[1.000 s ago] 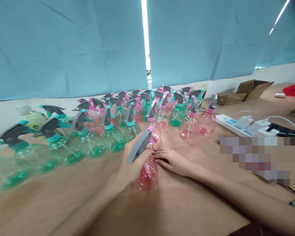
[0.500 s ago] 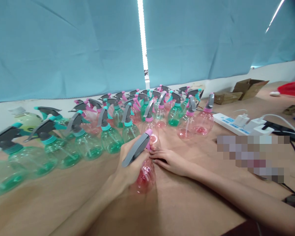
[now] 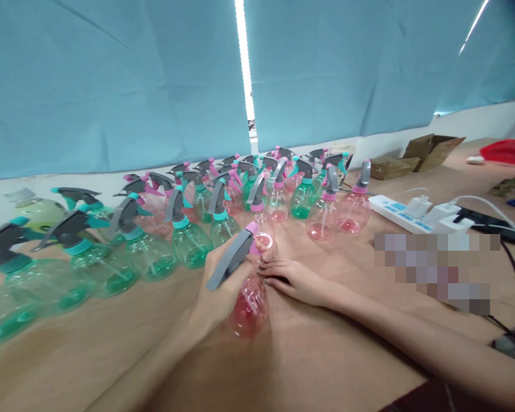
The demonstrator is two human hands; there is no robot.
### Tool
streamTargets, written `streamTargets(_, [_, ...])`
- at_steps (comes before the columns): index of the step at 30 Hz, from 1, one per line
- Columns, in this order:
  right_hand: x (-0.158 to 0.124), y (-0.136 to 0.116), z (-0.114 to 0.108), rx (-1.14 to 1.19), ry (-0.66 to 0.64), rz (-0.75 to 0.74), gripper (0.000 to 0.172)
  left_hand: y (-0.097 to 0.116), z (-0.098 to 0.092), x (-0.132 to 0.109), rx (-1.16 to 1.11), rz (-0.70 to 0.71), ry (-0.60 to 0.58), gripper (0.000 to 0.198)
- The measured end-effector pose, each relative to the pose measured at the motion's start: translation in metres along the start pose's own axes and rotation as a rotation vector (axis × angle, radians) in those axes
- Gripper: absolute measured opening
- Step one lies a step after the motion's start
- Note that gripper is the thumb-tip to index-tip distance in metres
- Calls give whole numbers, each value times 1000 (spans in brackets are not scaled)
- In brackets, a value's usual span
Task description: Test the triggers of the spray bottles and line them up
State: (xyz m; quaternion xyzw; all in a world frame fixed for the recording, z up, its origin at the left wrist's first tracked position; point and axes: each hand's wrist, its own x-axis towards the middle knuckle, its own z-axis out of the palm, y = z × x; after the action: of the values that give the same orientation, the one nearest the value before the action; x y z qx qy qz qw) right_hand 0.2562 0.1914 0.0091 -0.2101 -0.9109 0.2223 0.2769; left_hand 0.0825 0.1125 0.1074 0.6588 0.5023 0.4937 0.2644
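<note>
A clear pink spray bottle with a grey trigger head and a pink nozzle stands tilted on the brown table in front of me. My left hand is wrapped round its neck, under the grey lever. From the other side, my right hand has its fingers and thumb closed at the bottle's neck, just below the nozzle. The fingertips of both hands meet there, and the collar is mostly hidden. Right behind stands another pink spray bottle, upright.
Green spray bottles line the left, with several more green and pink ones behind. To the right are a white power strip with chargers, a pixelated patch, and an open cardboard box. A red plastic bag lies farther right.
The view has shifted slightly, so the whole scene sits a little farther left. Both hands keep their places on the pink spray bottle.
</note>
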Motion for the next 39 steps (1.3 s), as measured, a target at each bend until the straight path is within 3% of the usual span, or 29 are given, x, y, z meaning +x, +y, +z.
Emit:
streamTargets(15, [0,0,0,12,9,-35,31,2,2,2,4,8,-24,14])
streamTargets(39, [1,-2,-1,-8,9,-38,29,0,1,1,32,36,-2,9])
